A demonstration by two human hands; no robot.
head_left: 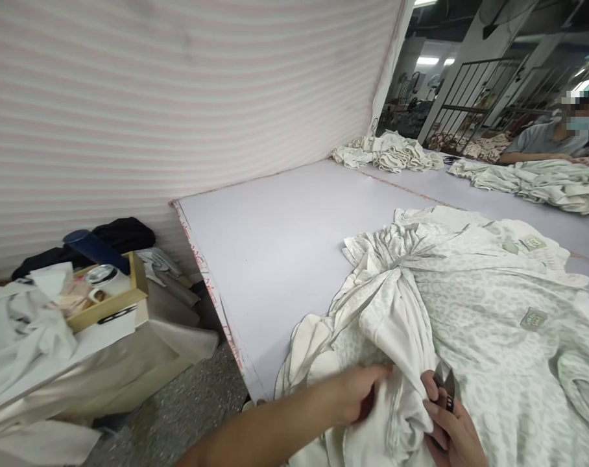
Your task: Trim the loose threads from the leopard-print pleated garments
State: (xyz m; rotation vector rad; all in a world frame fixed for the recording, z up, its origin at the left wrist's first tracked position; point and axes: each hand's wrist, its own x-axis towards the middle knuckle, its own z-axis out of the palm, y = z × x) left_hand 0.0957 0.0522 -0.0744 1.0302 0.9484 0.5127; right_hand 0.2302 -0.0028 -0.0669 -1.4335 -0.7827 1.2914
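Note:
A heap of white garments with a pale green print [469, 305] lies on the lilac table [285, 240]. My left hand [355, 392] pinches a fold of the nearest garment at the table's front edge. My right hand [453, 428] sits just to the right of that fold and holds small metal thread snips [444, 379], blades pointing up. Both hands press against the same bunched cloth.
A striped fabric wall stands along the left. A low cloth-covered stand with a wooden tray [107, 301] of small items is at the left, beside the floor. More folded garments [386, 152] lie far back. Another person [557, 139] leans on the table at the far right.

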